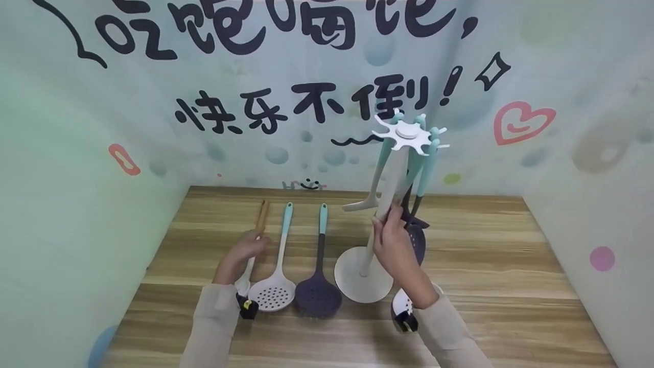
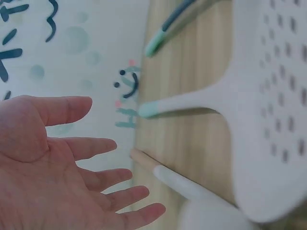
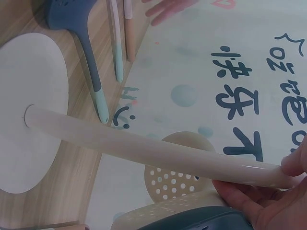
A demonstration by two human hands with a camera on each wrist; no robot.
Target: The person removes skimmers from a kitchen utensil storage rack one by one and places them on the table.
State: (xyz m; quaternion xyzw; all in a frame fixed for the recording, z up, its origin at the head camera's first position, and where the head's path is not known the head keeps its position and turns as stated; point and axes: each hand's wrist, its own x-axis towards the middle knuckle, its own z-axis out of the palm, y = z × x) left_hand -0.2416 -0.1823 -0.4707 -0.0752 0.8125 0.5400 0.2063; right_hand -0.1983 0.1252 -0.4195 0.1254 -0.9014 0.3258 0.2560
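Observation:
My right hand (image 1: 396,245) grips the white pole (image 3: 144,148) of a utensil stand, whose round base (image 1: 350,286) rests on the table. Mint-handled utensils hang from its star-shaped hook top (image 1: 407,132), among them a dark slotted one (image 1: 418,239). My left hand (image 1: 249,249) hovers over a white utensil with a wooden handle (image 1: 261,217); the left wrist view shows its fingers (image 2: 98,148) spread and holding nothing. Beside it lie a white skimmer (image 1: 273,292) and a dark skimmer (image 1: 318,295), both with mint handle ends. The wooden-handled utensil's head is partly hidden.
A wood-grain table (image 1: 500,245) carries everything. Behind it stands a pale green backdrop (image 1: 245,163) with black writing, and more of it flanks both sides. A white perforated head (image 1: 402,301) shows low beside my right wrist, partly covered by it.

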